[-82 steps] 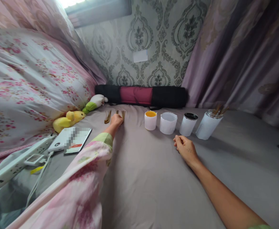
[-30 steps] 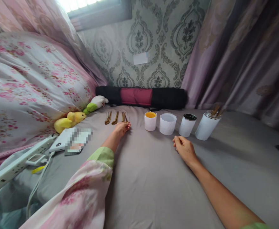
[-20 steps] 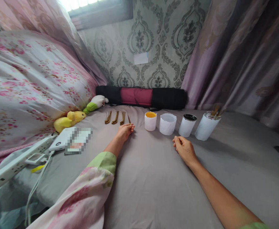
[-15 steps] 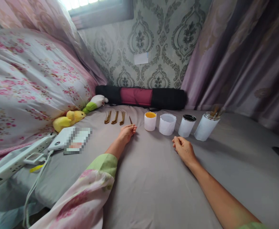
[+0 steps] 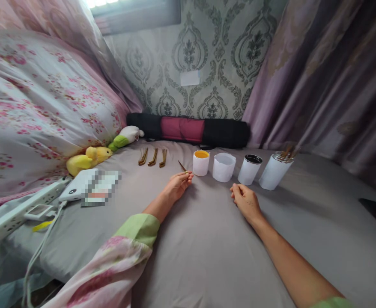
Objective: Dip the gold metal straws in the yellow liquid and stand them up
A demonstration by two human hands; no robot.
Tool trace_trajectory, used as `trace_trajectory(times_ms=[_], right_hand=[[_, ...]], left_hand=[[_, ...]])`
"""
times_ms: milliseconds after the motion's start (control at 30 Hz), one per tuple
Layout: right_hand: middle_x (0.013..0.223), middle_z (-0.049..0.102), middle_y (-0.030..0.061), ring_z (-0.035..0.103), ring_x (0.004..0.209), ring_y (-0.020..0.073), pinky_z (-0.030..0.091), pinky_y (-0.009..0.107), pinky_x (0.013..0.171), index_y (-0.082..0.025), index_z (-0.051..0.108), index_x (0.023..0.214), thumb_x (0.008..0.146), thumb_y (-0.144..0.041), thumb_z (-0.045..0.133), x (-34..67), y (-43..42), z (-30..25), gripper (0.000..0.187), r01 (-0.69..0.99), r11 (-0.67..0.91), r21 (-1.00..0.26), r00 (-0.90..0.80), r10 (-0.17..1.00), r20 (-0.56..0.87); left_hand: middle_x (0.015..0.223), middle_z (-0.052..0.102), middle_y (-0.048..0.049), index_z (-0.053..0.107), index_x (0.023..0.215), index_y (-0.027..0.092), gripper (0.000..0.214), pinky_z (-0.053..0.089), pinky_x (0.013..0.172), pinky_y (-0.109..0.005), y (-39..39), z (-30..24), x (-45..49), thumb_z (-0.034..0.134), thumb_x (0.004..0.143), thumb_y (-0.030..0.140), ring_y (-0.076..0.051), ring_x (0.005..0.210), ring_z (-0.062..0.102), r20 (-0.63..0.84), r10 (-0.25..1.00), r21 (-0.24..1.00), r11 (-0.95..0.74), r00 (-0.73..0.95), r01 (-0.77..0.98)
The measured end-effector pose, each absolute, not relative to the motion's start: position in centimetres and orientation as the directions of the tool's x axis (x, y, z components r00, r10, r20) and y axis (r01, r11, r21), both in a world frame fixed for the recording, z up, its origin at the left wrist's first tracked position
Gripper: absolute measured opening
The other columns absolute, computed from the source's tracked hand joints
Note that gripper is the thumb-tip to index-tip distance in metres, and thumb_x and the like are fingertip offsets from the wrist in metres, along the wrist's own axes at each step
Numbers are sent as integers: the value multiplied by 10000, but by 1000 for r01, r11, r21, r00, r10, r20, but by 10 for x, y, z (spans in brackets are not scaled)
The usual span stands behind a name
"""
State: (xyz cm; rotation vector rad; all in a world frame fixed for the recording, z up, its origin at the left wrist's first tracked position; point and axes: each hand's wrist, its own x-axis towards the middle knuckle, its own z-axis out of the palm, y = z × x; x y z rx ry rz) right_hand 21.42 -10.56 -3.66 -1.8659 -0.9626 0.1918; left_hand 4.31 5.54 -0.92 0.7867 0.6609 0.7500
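Observation:
Between the fingertips of my left hand (image 5: 180,185) is a thin brown pointed stick (image 5: 183,166), its tip slanting up and to the left. That hand is just in front of a white-wrapped cup (image 5: 201,167) with an orange inside. My right hand (image 5: 246,199) lies on the grey sheet with its fingers curled closed, and nothing shows in it. It is nearest to a wide white cup (image 5: 224,169) and a white-wrapped can (image 5: 249,173) with a dark inside. At the row's right end, a white-wrapped jar (image 5: 273,174) holds several brown sticks (image 5: 290,151).
Three small groups of bent brass-coloured sticks (image 5: 152,157) lie left of the cups. A black and maroon roll (image 5: 188,129) lies along the wall. Plush toys (image 5: 91,160), a white power bank (image 5: 80,185) and a power strip (image 5: 24,214) are on the left.
My left hand has moved right with the brown stick, closer to the orange-lined cup, and the stick now leans more to the left. My right hand has hardly moved.

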Motion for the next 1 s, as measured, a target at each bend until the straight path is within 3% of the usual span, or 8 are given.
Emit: trace_trajectory(times_ms=[233, 533, 767, 1000], right_hand=[[573, 570, 28, 506, 491, 123, 372, 229, 483, -170, 570, 729, 795, -527, 357, 214, -106, -39, 421, 531, -187, -826, 672, 687, 276], [580, 572, 28, 493, 480, 116, 367, 227, 483, -168, 577, 730, 794, -544, 350, 214, -106, -39, 443, 539, -188, -821, 668, 690, 280], [588, 576, 34, 492, 481, 116, 368, 226, 476, -164, 579, 740, 792, -561, 330, 216, -106, -41, 472, 538, -185, -822, 663, 695, 277], [595, 572, 30, 476, 455, 105, 361, 220, 455, -162, 576, 748, 789, -567, 339, 214, -107, -39, 471, 519, -162, -839, 655, 706, 269]], left_hand=[[705, 588, -65, 617, 818, 55, 112, 427, 498, -146, 42, -10, 47, 528, 752, 35, -45, 544, 521, -198, 729, 806, 501, 655, -314], [688, 589, -65, 623, 841, 68, 148, 378, 468, -172, 32, -18, 50, 599, 719, 149, -58, 525, 505, -103, 777, 879, 363, 621, -310], [689, 599, -47, 633, 872, 105, 238, 368, 444, -181, 28, -19, 49, 604, 697, 264, -70, 506, 492, 46, 843, 968, 94, 535, -232], [630, 583, -16, 668, 842, 146, 182, 365, 487, -185, 27, -21, 50, 547, 724, 213, -83, 513, 479, 236, 856, 972, -213, 459, -102]])
